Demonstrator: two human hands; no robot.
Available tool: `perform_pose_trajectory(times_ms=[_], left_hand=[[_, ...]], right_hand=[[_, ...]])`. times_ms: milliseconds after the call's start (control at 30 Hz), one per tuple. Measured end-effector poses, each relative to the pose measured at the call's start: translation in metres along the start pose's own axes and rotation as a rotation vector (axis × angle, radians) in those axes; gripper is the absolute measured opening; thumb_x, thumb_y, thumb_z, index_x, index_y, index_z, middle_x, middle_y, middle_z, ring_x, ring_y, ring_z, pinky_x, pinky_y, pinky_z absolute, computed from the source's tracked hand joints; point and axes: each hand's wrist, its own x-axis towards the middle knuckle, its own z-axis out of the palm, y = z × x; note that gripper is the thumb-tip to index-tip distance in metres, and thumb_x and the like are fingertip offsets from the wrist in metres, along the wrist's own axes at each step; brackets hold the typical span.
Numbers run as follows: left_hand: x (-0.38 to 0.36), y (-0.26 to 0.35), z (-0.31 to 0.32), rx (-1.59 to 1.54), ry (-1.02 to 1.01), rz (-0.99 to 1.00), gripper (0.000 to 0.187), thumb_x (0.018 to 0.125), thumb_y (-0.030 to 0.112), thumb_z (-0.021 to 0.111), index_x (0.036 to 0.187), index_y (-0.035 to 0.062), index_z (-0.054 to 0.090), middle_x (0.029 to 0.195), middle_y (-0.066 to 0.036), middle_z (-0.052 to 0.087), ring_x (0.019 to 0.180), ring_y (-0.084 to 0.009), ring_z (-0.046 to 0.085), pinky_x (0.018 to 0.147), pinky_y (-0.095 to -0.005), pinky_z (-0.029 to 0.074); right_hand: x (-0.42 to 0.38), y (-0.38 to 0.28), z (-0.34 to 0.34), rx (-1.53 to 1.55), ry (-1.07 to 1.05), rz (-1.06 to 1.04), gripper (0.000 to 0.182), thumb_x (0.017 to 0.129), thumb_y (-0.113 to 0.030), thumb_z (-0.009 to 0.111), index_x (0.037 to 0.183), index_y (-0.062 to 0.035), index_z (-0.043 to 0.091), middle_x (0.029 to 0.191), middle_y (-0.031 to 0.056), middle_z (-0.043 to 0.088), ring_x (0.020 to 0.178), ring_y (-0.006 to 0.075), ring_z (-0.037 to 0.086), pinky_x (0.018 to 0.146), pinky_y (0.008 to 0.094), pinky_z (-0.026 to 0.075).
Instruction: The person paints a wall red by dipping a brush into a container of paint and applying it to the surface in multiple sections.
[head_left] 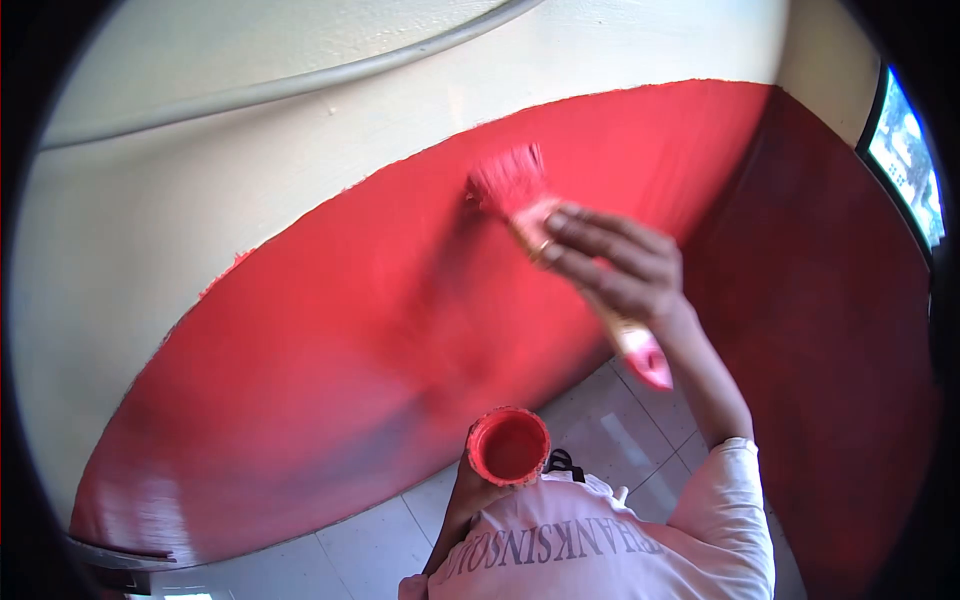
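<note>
My right hand [625, 265] grips a wide paintbrush [530, 225] by its handle, fingers wrapped round near the ferrule. The red-coated bristles point up and left and overlap the red painted part of the wall [330, 310]. Red paint also marks the handle's end, which sticks out below the hand. Close to my chest, my left hand [477, 488] is round a small tub [482, 476] with a red, paint-crusted rim and red paint inside. Most of the left fingers are hidden behind the tub.
Above the uneven edge of the red lies a cream wall part [200, 190], crossed by a grey pipe [300, 88]. A dark red wall [820, 330] meets it at a corner on the right, below a bright window [903, 150]. Light floor tiles [370, 545] show below.
</note>
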Motion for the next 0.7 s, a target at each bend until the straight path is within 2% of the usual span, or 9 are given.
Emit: perform_pose_trajectory(times_ms=[100,167,233,333,400,467,533,633,700], left_hand=[[-0.003,0.001,0.002,0.086,0.043,0.052,0.084,0.058,0.021,0.092,0.128,0.0041,0.048,0.119,-0.009,0.059,0.103,-0.018,0.061,0.087,-0.0351,0.052],[-0.006,0.004,0.007,0.18,0.119,0.09,0.084,0.058,0.02,0.092,0.128,0.0045,0.048,0.118,-0.008,0.059,0.104,-0.0187,0.061,0.088,-0.0352,0.051],[-0.011,0.002,0.008,0.222,0.181,0.076,0.084,0.057,0.02,0.092,0.127,0.0048,0.049,0.118,-0.008,0.06,0.104,-0.0193,0.06,0.089,-0.0353,0.05],[-0.01,0.005,0.011,0.213,0.219,0.057,0.083,0.057,0.02,0.092,0.127,0.0048,0.049,0.118,-0.008,0.06,0.104,-0.0193,0.061,0.089,-0.0353,0.05],[-0.011,0.008,0.011,0.183,0.221,0.034,0.083,0.057,0.02,0.092,0.127,0.0048,0.049,0.117,-0.008,0.06,0.104,-0.0193,0.061,0.089,-0.0353,0.05],[-0.013,0.008,0.011,0.176,0.213,0.026,0.083,0.057,0.02,0.092,0.127,0.0048,0.049,0.117,-0.008,0.06,0.104,-0.0193,0.061,0.089,-0.0354,0.05],[-0.016,0.008,0.009,0.179,0.21,0.025,0.083,0.057,0.02,0.092,0.127,0.0049,0.049,0.117,-0.008,0.06,0.104,-0.0193,0.061,0.089,-0.0354,0.05],[-0.018,0.007,0.01,0.178,0.218,0.017,0.083,0.057,0.02,0.092,0.127,0.0049,0.049,0.117,-0.008,0.06,0.104,-0.0193,0.061,0.089,-0.0354,0.05],[-0.016,0.007,0.011,0.178,0.223,0.006,0.083,0.057,0.02,0.092,0.127,0.0049,0.049,0.117,-0.008,0.06,0.104,-0.0193,0.061,0.089,-0.0354,0.05]], right_hand=[[-0.087,-0.012,0.037,0.137,-0.145,0.096,0.043,0.077,-0.009,0.066,0.12,-0.013,0.065,0.118,0.0068,0.065,0.105,0.024,0.064,0.081,0.0333,0.057],[-0.16,-0.033,0.046,0.183,-0.377,0.199,0.046,0.075,-0.006,0.066,0.121,-0.014,0.065,0.118,0.0064,0.065,0.105,0.0255,0.064,0.083,0.0337,0.056],[-0.2,-0.044,0.041,0.399,-0.74,0.365,0.046,0.075,-0.005,0.065,0.12,-0.0133,0.066,0.114,0.0074,0.067,0.104,0.0264,0.064,0.084,0.034,0.056],[-0.163,-0.026,0.009,0.55,-0.587,0.358,0.036,0.076,-0.003,0.066,0.112,-0.0084,0.069,0.111,0.0087,0.068,0.103,0.0246,0.065,0.085,0.0311,0.055],[-0.091,-0.014,-0.019,0.499,-0.348,0.507,0.023,0.075,-0.007,0.069,0.098,-0.0085,0.073,0.109,0.0101,0.068,0.099,0.0243,0.067,0.084,0.0353,0.055],[-0.047,0.01,-0.025,0.279,0.1,0.244,0.019,0.075,-0.001,0.074,0.093,-0.0014,0.07,0.101,0.0209,0.068,0.098,0.0338,0.067,0.085,0.0406,0.056],[-0.008,0.021,-0.027,-0.035,0.218,0.019,0.021,0.073,0.001,0.075,0.093,0.0009,0.068,0.098,0.0212,0.069,0.096,0.0363,0.068,0.083,0.0417,0.057],[-0.006,0.038,-0.001,-0.078,0.079,-0.031,0.03,0.074,-0.005,0.07,0.104,-0.0085,0.071,0.105,0.0125,0.068,0.099,0.0301,0.067,0.078,0.0368,0.058],[-0.032,0.04,0.019,-0.065,0.013,0.028,0.037,0.073,-0.005,0.071,0.11,-0.0119,0.069,0.111,0.0107,0.067,0.1,0.0297,0.066,0.077,0.0369,0.059]])
